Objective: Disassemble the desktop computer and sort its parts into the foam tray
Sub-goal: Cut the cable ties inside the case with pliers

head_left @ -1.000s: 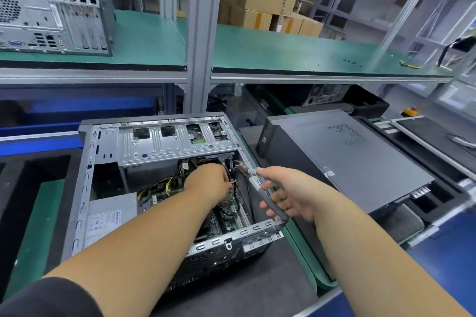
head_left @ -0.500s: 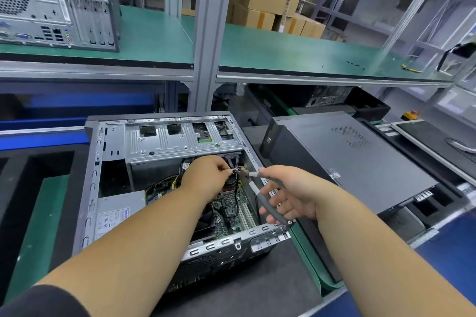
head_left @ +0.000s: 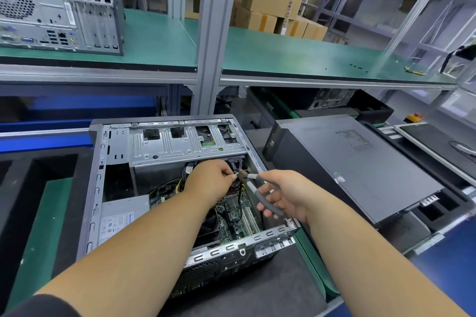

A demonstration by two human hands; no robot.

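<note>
step: freeing a cable inside open desktop case, centre, between foam tray pockets | left hand pinches cable | right hand clenched on grey-handled cutters, tip at pinch | next: likely snip, lift cable clear

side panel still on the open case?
No. The open case has no side panel on top; its motherboard and cables show, and both hands reach in.
</note>
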